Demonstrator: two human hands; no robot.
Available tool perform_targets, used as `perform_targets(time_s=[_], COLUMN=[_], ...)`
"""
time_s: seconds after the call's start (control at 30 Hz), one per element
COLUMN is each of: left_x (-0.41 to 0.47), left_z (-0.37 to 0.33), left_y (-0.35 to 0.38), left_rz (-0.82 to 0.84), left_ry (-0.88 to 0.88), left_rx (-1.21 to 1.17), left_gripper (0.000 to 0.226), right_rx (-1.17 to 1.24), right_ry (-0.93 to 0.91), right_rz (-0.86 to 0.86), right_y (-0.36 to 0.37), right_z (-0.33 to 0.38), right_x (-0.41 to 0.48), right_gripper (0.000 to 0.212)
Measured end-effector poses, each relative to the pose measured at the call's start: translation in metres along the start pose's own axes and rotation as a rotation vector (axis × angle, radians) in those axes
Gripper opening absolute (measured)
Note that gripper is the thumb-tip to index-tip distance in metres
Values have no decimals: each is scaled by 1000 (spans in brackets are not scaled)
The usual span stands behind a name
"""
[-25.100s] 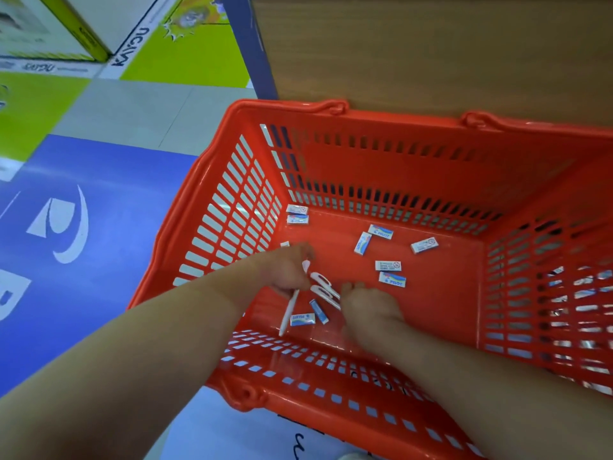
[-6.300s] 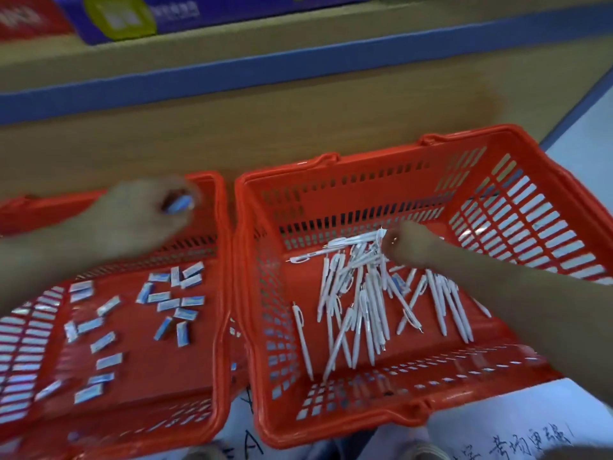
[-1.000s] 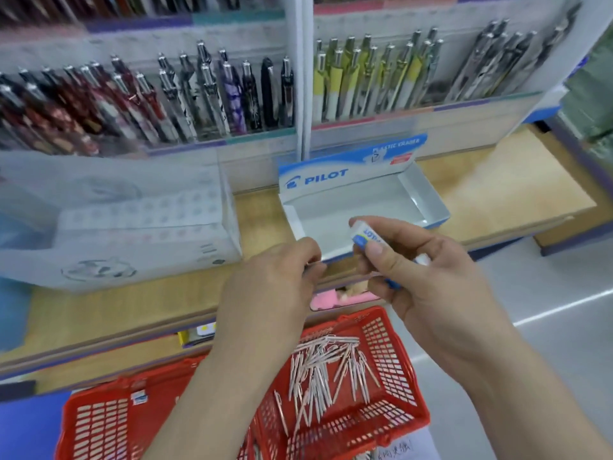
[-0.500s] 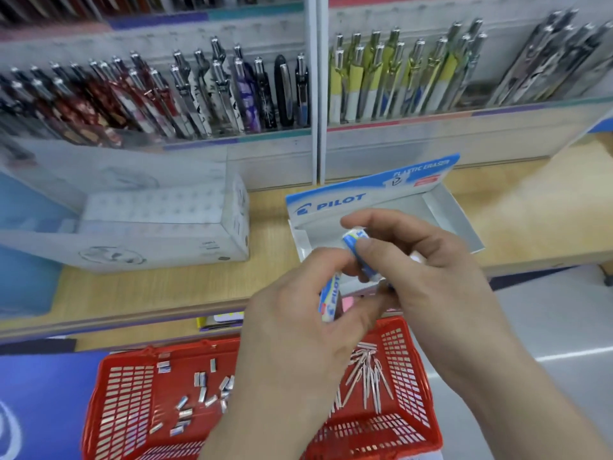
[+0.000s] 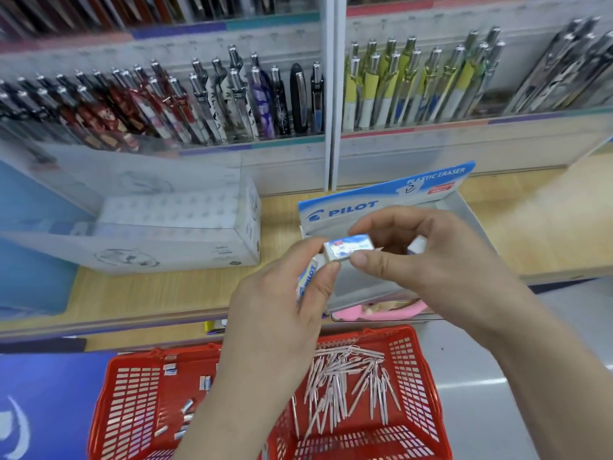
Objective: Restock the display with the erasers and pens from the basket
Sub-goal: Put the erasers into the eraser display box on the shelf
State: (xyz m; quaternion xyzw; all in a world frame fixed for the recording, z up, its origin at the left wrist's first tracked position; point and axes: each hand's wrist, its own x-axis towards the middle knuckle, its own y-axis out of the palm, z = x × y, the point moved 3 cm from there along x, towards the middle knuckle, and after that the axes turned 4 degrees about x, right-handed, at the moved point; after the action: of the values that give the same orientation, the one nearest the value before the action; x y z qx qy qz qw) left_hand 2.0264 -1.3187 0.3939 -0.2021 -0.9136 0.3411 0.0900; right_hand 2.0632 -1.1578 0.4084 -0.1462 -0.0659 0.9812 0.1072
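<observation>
Eraser [image 5: 348, 248] held between both hands, just in front of the PILOT box [image 5: 384, 197].

The left hand [image 5: 282, 313] pinches one end between thumb and forefinger, with a second eraser [image 5: 306, 277] tucked against its palm. The right hand [image 5: 434, 263] pinches the other end the same way, and a third eraser [image 5: 418, 244] pokes out from its curled fingers. Below the box stand two red baskets: the left basket [image 5: 132, 393] with loose erasers [image 5: 187, 406], the right basket [image 5: 418, 370] with white pens [image 5: 345, 380]. Behind the box stand racks of display pens [image 5: 232, 104]; to its left lies a white carton [image 5: 172, 234].
</observation>
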Motion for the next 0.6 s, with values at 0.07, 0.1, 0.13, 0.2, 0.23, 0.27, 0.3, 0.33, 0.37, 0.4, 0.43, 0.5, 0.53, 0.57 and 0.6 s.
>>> perform_targets(time_s=[0.07,0.1,0.13,0.2,0.23,0.27,0.3,0.33,0.37,0.4,0.43,0.5,0.53,0.57,0.6], left_x=[4,5,5,6,7,7,8,10,11,13,14,16,17,17,17], left_z=[9,13,16,18,18,18,18,18,18,19,20,20,21,21,22], left_y=[2,3,4,6,7,8,8,8,8,8,8,9,9,8,8], left_rz=[-15,-36,-60,-99,-114,-127,-137,-143,-142,-130,-107,-51,-37,-33,-32], left_ry=[-48,-72,-93,-130,-138,-143,-153,-167,-181,-191,-194,-185,-187,-195,-204], left_rx=[10,12,12,1,-4,-7,-17,-38,-59,-68,-59,-28,-26,-32,-37], left_gripper=[30,29,29,29,28,27,27,29,33,37,41,45,46,46,47], right_rx=[-216,-314,-388,-498,-555,-609,-653,-684,-705,-719,-731,-745,-744,-747,-755], right_ry=[-75,-98,-114,-143,-164,-187,-210,-232,-252,-280,-315,-376,-383,-377,-370], right_rz=[-10,-29,-58,-110,-131,-155,-182,-208,-226,-241,-257,-306,-329,-344,-361], right_y=[0,1,2,8,12,17,22,26,28,31,33,34,35,37,38], right_z=[1,-1,-2,-5,-6,-7,-7,-7,-8,-10,-11,-14,-15,-16,-16], right_x=[11,17,22,30,33,35,37,38,38,38,38,37,37,37,37], right_gripper=[11,10,10,14,16,19,20,21,21,21,20,19,19,18,18])
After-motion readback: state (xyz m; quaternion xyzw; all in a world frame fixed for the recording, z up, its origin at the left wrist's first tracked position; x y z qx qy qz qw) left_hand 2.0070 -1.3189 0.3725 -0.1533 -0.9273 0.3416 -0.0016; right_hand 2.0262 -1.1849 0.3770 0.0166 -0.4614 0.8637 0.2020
